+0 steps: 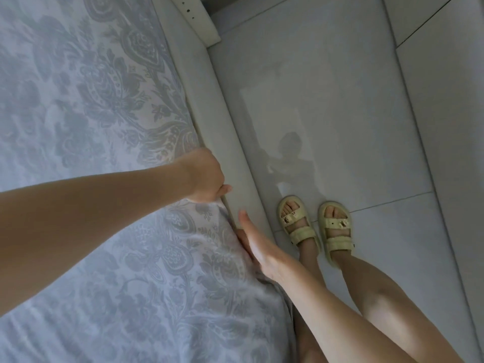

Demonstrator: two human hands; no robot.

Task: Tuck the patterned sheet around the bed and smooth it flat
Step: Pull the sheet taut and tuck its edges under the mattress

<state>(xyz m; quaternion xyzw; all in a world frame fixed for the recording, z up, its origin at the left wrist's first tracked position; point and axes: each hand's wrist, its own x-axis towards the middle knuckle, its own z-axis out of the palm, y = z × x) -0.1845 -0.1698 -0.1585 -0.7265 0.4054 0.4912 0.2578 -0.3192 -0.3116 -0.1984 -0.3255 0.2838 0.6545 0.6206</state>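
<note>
The person wears pale yellow sandals. The left sandal (297, 221) and right sandal (336, 229) each have a thick moulded sole and two broad straps across the foot. The front strap seems to carry a small buckle, though blur softens it. The legs are bare from the ankles up. The forearms are bare down to the left hand (204, 176) and right hand (262, 247).

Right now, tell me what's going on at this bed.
A person in sandals stands beside the bed, tucking the patterned sheet between mattress and bed frame. The left hand curls over the sheet's edge at the gap; the right hand, fingers straight, presses the sheet down nearer the body. The top lies mostly smooth.
</note>
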